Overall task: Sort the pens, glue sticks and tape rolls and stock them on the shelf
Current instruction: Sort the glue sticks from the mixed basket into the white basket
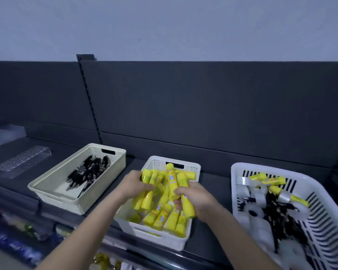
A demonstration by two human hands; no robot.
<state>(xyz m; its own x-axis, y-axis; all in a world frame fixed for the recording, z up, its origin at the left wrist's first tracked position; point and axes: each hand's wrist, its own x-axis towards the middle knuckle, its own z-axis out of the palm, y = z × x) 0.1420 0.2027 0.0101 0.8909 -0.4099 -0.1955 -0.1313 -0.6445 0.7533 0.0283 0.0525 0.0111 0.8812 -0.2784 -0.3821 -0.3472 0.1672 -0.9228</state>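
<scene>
**Head view: glue sticks being bedded in the middle basket.**
Left hand (pixel 133 185) clamped round a bundle of glue sticks (pixel 144 199) above the middle basket (pixel 158 237), which sits at the front edge of the shelf (pixel 213 184); right hand (pixel 198 199) with fingers curled round several more by the basket's right wall. Pens (pixel 90 173) already in the cream basket (pixel 53 199) toward the shelf's left end. Tape rolls (pixel 260 191), pens and leftover glue sticks mixed in the slotted basket (pixel 234 195) at the right. Recommended: lower both bundles flat, parallel to the row along the near wall; release only once resting; avoid knocking the stick propped against the far wall.
</scene>
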